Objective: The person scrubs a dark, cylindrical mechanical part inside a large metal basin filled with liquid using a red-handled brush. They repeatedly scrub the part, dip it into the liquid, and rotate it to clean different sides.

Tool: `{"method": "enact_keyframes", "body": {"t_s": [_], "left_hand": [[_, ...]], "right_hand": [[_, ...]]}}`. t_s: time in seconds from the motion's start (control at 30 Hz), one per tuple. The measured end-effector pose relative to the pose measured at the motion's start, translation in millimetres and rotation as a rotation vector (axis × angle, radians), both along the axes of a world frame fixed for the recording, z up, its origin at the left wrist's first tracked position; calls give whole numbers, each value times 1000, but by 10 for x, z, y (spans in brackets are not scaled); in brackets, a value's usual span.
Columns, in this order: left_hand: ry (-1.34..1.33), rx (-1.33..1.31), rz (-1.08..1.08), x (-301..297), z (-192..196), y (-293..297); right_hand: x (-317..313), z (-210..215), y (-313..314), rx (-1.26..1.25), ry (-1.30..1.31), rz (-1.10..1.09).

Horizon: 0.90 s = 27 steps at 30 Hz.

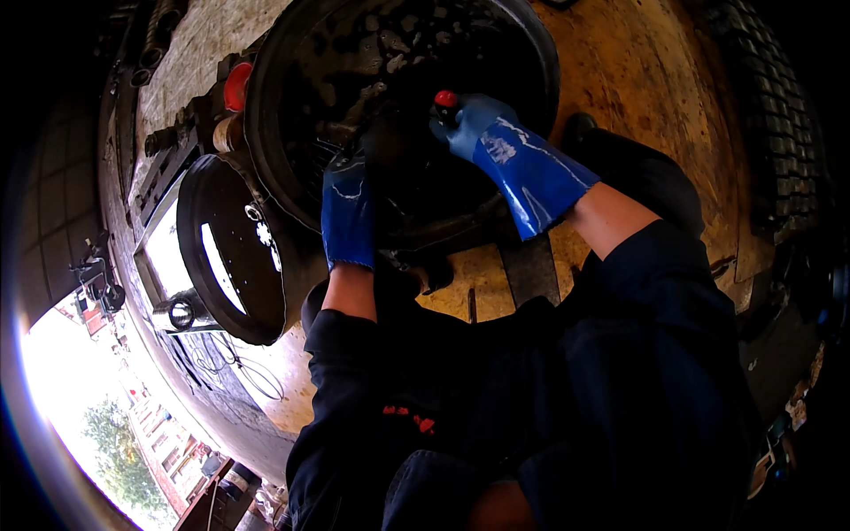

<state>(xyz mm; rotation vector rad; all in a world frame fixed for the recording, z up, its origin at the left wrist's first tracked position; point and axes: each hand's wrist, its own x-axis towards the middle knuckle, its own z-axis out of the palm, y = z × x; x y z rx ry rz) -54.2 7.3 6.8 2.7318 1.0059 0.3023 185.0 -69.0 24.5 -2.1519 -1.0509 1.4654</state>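
Note:
A large round black basin (266, 133) holds dark liquid with patches of foam. My right hand (469, 124), in a long blue rubber glove, is closed around a black handle with a red end (445, 99), held over the basin. What the handle belongs to is lost in the dark. My left hand (347, 190), in a matching glove, reaches over the near left part of the basin. Its fingers are dark-stained and blend into the shadow, beside a dark shape I cannot make out.
A smaller round black pan (190, 252) with shiny liquid stands left of the basin. Near it are a red round part (236, 87) and a metal cylinder (180, 312). A thick treaded tyre (779, 115) stands at the right, beside brown stained flooring (637, 80).

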Motion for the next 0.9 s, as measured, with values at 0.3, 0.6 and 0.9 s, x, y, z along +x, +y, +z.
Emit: {"method": "enact_keyframes", "body": {"t_s": [0.3, 0.6, 0.9], "left_hand": [[-99, -26, -60, 103, 57, -13], [47, 167, -95, 170, 227, 106], [-92, -149, 10, 197, 157, 153]], "right_hand": [[54, -349, 59, -140, -378, 237], [-330, -837, -195, 740, -1019, 440], [-583, -480, -241, 717, -928, 682]]}}
